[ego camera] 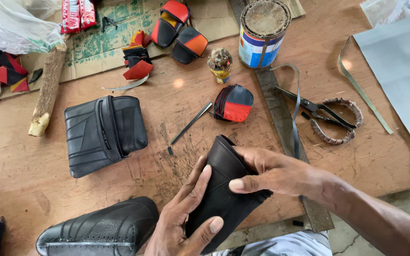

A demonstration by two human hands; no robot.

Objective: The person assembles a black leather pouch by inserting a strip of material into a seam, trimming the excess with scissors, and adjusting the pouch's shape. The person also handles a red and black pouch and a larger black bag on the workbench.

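Note:
Both my hands hold a folded black leather piece over the near edge of the wooden table. My left hand supports it from below, thumb and fingers wrapped on its lower part. My right hand grips its upper right side, thumb pressed across the front. Left of it lies a black shoe upper, and farther back a black leather pouch.
A small stack of black and red leather pieces lies beyond my hands, beside a thin metal tool. Scissors with wrapped handles, a metal ruler, a tin can and a small glue jar sit to the right. A wooden stick lies left.

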